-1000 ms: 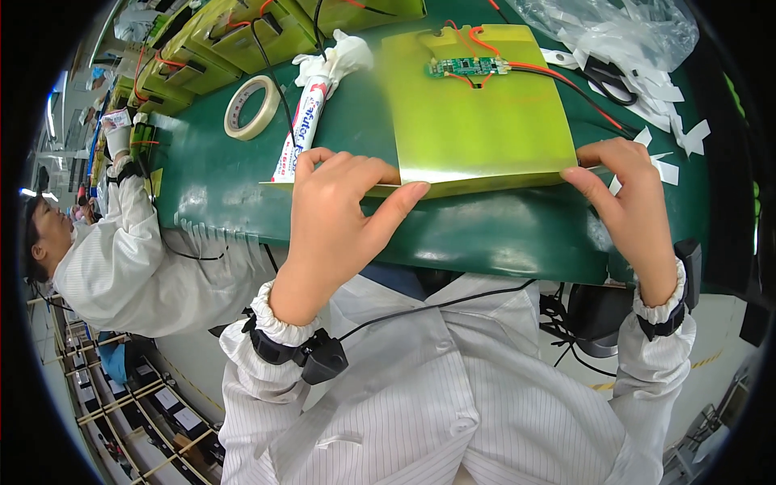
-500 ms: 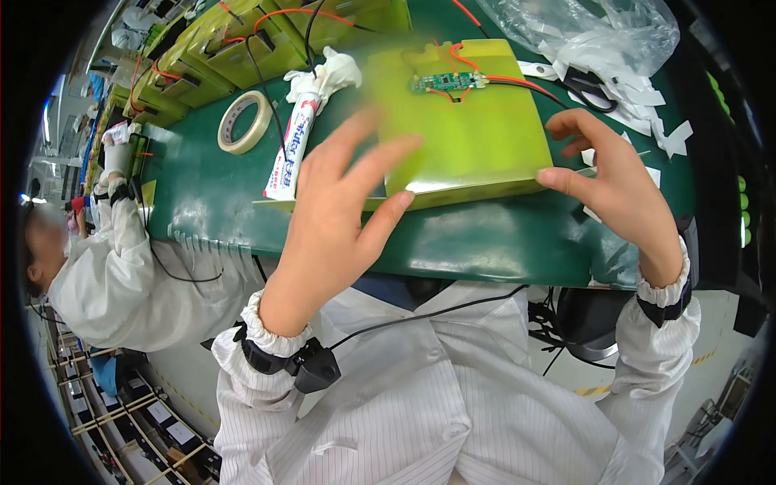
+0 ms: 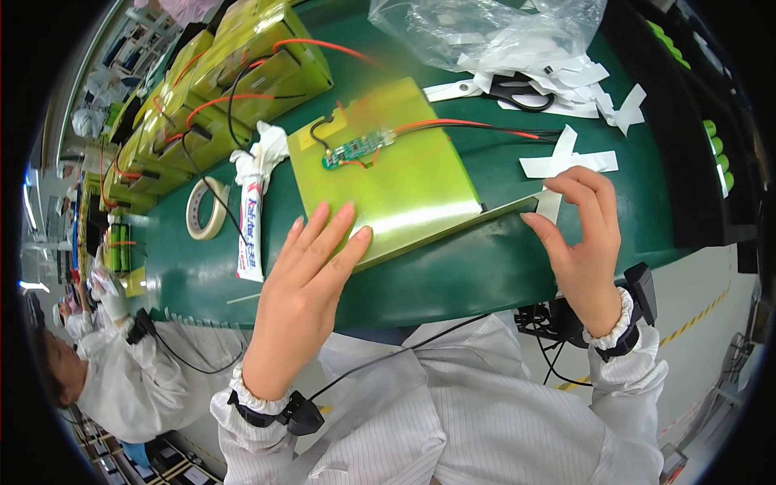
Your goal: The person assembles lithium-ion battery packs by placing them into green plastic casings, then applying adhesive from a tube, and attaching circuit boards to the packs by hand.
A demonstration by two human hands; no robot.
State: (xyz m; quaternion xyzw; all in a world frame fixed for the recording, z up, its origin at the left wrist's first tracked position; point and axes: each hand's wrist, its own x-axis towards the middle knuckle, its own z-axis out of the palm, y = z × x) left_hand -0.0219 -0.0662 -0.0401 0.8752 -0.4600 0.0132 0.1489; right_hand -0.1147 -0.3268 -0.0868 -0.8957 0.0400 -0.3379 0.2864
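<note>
A flat yellow-green wrapped battery pack (image 3: 404, 186) lies tilted on the bench in front of me. On its top sits a small green circuit board (image 3: 356, 149) with red and black wires. My left hand (image 3: 303, 275) is open, its fingers laid flat on the pack's near left corner. Along the pack's near edge runs a thin greenish strip (image 3: 453, 236), jutting past the right corner. My right hand (image 3: 578, 234) curls around the strip's right end, thumb on the near side and index finger on the far side; the exact contact is hard to see.
Left of the pack lie a white glue tube (image 3: 251, 230) and a masking tape roll (image 3: 207, 208). More wrapped packs (image 3: 267, 73) stand behind. Scissors (image 3: 517, 90), white paper strips (image 3: 578, 158) and a plastic bag (image 3: 485, 32) lie at the far right. A co-worker (image 3: 153, 372) sits at left.
My left hand has come down flat onto the pack. The pack now appears further left and more tilted. My right hand has moved from the pack's corner to the strip's end.
</note>
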